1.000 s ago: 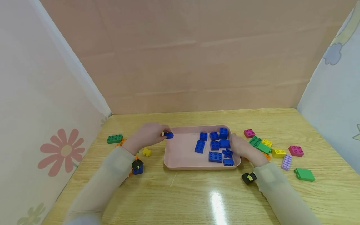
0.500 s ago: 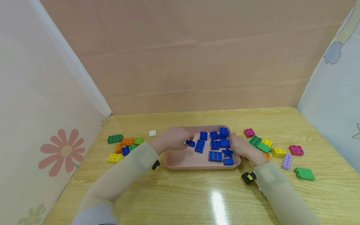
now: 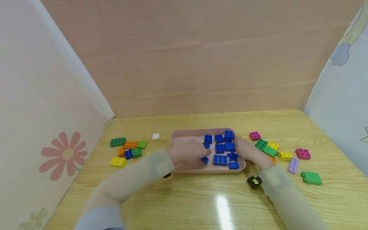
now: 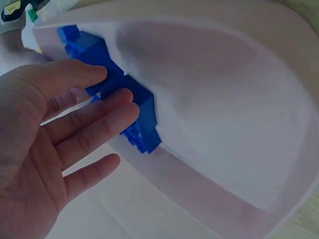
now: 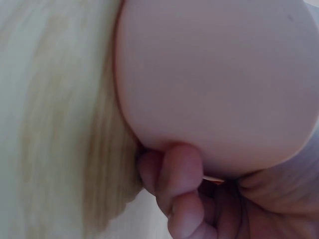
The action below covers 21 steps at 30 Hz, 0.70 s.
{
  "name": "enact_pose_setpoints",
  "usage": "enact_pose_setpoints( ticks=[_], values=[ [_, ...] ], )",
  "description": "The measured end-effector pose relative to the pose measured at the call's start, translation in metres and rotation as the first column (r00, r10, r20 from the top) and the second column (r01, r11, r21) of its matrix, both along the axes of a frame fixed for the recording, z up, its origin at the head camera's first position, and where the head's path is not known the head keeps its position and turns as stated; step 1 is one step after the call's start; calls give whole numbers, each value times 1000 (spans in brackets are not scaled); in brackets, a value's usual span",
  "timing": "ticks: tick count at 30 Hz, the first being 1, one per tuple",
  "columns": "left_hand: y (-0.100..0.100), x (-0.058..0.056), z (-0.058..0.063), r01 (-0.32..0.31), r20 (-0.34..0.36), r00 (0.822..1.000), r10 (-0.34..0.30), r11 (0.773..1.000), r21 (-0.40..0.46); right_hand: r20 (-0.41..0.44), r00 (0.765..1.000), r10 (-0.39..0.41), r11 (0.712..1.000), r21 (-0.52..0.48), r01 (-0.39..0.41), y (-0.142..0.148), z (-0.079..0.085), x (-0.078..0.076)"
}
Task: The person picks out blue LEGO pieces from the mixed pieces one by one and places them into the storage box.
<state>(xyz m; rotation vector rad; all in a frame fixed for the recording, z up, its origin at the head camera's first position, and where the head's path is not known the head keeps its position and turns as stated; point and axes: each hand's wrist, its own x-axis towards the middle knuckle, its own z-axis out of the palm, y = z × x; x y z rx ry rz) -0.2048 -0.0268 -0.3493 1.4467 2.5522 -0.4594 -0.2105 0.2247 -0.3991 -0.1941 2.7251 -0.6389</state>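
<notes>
A pink tray (image 3: pixel 184 133) holds several blue toy bricks, such as a large one (image 3: pixel 220 160), and a blue star-shaped piece (image 3: pixel 232 156). My left hand (image 3: pixel 189 151) reaches over the tray's middle. Its thumb and fingers hold a small blue brick (image 3: pixel 205 160) low over the tray floor. In the left wrist view, the left hand (image 4: pixel 75 114) has blue bricks (image 4: pixel 142 107) right at its fingertips. My right hand (image 3: pixel 244 148) grips the tray's right end. The right wrist view shows that hand's curled fingers (image 5: pixel 182 169) against the tray's outer wall (image 5: pixel 209 89).
Loose bricks lie left of the tray, among them a dark green one (image 3: pixel 118 142), a yellow one (image 3: pixel 117 162) and a white one (image 3: pixel 156 136). More lie to the right, including a magenta brick (image 3: pixel 303 154) and a green one (image 3: pixel 311 178). A paper-covered wall (image 3: pixel 201 64) stands behind.
My left hand has carried the small blue brick from the tray's left edge rightward, over to the other blue bricks. The right hand and the tray have stayed put.
</notes>
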Motion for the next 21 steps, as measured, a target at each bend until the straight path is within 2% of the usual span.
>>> enact_pose_setpoints(
  ticks=[8, 10, 14, 21],
  values=[
    [6, 4, -12, 40, 62, 997, -39, 999, -29, -2, 1000, -3, 1000, 6, 3, 0, 0, 0],
    [6, 4, -13, 26, 83, 996, -24, 999, -22, -5, 1000, -3, 1000, 0, 3, 0, 0, 1],
    [5, 4, -13, -7, 113, 994, 7, 1000, -3, -11, 1000, -1, 1000, -13, 1, 0, 0, 1],
    [2, 5, -8, -19, 99, 995, 18, 1000, 10, -13, 1000, 2, 1000, -11, -2, 0, -1, 1]
  ],
)
